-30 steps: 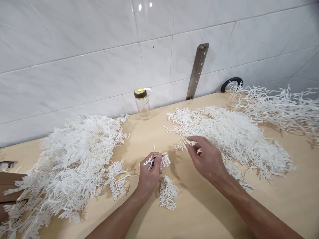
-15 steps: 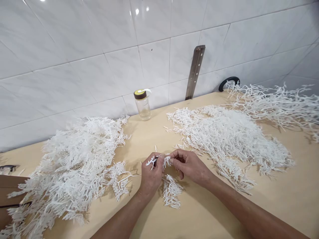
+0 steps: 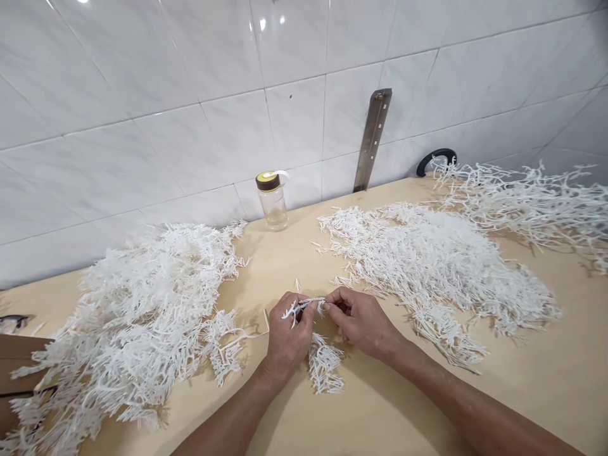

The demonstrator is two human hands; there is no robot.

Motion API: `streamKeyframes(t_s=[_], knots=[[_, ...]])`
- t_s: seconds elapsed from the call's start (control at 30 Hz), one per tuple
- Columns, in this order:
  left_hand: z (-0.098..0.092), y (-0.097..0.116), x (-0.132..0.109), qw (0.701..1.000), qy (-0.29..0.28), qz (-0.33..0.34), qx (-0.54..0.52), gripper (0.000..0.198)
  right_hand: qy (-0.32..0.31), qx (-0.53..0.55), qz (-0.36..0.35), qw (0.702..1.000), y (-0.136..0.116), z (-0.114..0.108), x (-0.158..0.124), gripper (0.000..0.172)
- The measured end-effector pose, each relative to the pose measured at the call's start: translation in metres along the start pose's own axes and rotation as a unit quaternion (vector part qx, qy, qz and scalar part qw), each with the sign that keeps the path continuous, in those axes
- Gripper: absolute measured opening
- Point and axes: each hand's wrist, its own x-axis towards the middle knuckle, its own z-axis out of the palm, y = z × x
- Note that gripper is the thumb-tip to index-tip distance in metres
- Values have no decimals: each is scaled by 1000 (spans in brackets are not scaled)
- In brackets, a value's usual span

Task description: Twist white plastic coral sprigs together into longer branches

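Both hands meet at the middle of the table over a small white branching plastic sprig (image 3: 304, 305). My left hand (image 3: 291, 329) is closed around the sprig, its forked tips poking out past the fingers on the left. With a pinch, my right hand (image 3: 357, 320) grips the sprig's right end between thumb and forefinger; the fingertips partly hide it. Just below the hands lies a white clump of sprigs (image 3: 325, 366) on the tabletop. A thin white stem (image 3: 254, 334) reaches from the left pile toward my left wrist.
A large pile of white branching pieces (image 3: 147, 316) covers the left. Another pile (image 3: 441, 259) spreads to the right, with longer branches (image 3: 527, 199) behind it. A clear bottle (image 3: 273, 206), a metal bracket (image 3: 373, 139) and a black curved handle (image 3: 436, 158) stand by the tiled wall.
My hands have shifted slightly, and the sprig between them now lies more level. The clump below has moved a little left in view.
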Motion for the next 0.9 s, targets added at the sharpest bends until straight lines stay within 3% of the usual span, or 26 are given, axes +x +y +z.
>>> streamKeyframes(t_s=[0.2,0.4,0.47,0.6,0.73,0.9], knots=[[3,1,-1,999,-26,-22,-1,17,41,-129,-46,990,-8,1,-1,18],[4,6,-2,999,-1,-37,-36,16,114,-182,-88,973,-5,10,2,13],[3,7,-2,998,5,-33,-49,18,117,-130,-67,982,-2,8,4,13],[0,8,0,995,9,-44,-91,27,92,85,31,992,7,-10,11,18],[-1,6,3,987,14,-96,-128,31,24,236,15,971,8,-24,12,33],[-1,8,5,975,17,-147,-167,38,-38,299,22,953,3,-25,9,36]])
